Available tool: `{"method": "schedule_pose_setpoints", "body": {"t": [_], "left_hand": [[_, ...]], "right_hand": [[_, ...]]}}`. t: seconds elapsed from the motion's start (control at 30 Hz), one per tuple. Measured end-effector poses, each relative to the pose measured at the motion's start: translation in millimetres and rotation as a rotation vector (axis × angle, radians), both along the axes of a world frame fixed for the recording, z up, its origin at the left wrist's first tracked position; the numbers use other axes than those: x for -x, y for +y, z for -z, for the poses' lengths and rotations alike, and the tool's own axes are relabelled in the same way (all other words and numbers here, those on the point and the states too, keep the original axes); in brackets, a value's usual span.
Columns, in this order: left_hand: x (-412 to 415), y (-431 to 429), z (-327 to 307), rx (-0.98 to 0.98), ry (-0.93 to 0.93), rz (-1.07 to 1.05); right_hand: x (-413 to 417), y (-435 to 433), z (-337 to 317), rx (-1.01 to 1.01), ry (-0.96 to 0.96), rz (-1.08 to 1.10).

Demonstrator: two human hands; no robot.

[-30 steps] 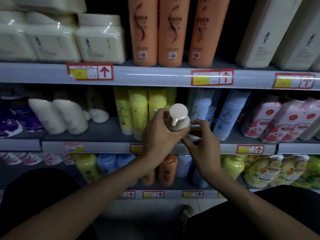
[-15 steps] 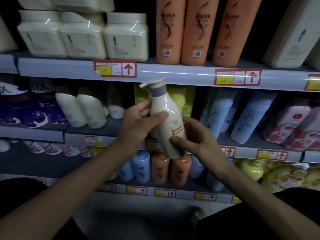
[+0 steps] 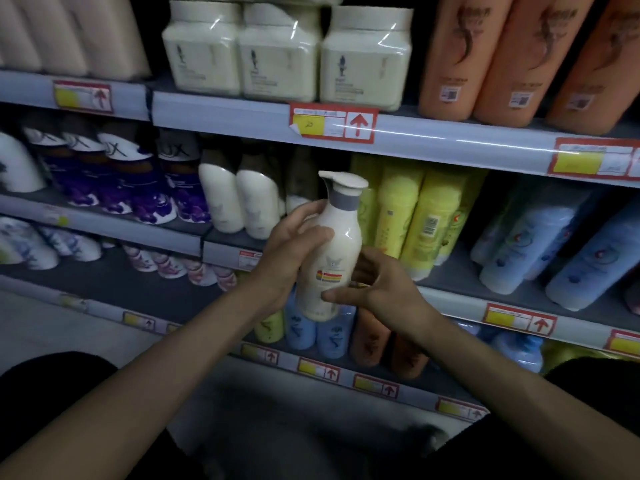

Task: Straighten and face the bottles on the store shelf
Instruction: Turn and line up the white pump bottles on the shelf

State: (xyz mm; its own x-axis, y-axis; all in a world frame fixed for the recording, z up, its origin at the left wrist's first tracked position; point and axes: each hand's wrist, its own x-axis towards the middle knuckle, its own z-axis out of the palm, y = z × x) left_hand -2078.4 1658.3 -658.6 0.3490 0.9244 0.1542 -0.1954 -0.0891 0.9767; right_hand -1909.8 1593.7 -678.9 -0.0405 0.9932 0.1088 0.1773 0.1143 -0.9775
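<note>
Fingers [image 3: 313, 237] of both hands wrapped around cream pump bottle [image 3: 332, 251], upright, off shelf [image 3: 450, 140]

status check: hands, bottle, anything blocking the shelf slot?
Left hand gripping cream pump bottle at mid-body; right hand steadying its lower part. Bottle upright, off the shelf, label facing camera. Yellow bottles directly behind.

Grey shelf [image 3: 460, 282] carries yellow bottles [image 3: 398, 216], blue bottles [image 3: 540, 247]

A shop aisle; tiered shelves [image 3: 415, 140] of toiletry bottles [image 3: 398, 216]; red-and-yellow price tags [image 3: 334, 123]
</note>
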Motion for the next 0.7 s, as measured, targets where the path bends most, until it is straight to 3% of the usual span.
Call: {"method": "schedule_pose_setpoints", "body": {"t": [0.1, 0.23, 0.33, 0.53, 0.7], "left_hand": [[12.7, 2.1, 0.2, -0.020, 0.065, -0.076], [31.2, -1.4, 13.4, -0.179, 0.316, -0.282], [35.8, -6.5, 19.4, -0.171, 0.381, -0.326], [44.6, 1.4, 12.4, 0.029, 0.264, -0.370], [57.1, 18.6, 2.4, 0.146, 0.053, -0.288]], "right_hand": [[19.2, 14.0, 14.6, -0.038, -0.036, 0.057], [34.0, 29.6, 18.2, -0.098, -0.065, 0.132], [46.7, 32.9, 15.8, -0.194, -0.144, 0.208], [50.0, 31.0, 7.4, -0.217, -0.240, 0.091], [24.9, 36.8, -8.6, -0.136, -0.092, 0.042]]}}
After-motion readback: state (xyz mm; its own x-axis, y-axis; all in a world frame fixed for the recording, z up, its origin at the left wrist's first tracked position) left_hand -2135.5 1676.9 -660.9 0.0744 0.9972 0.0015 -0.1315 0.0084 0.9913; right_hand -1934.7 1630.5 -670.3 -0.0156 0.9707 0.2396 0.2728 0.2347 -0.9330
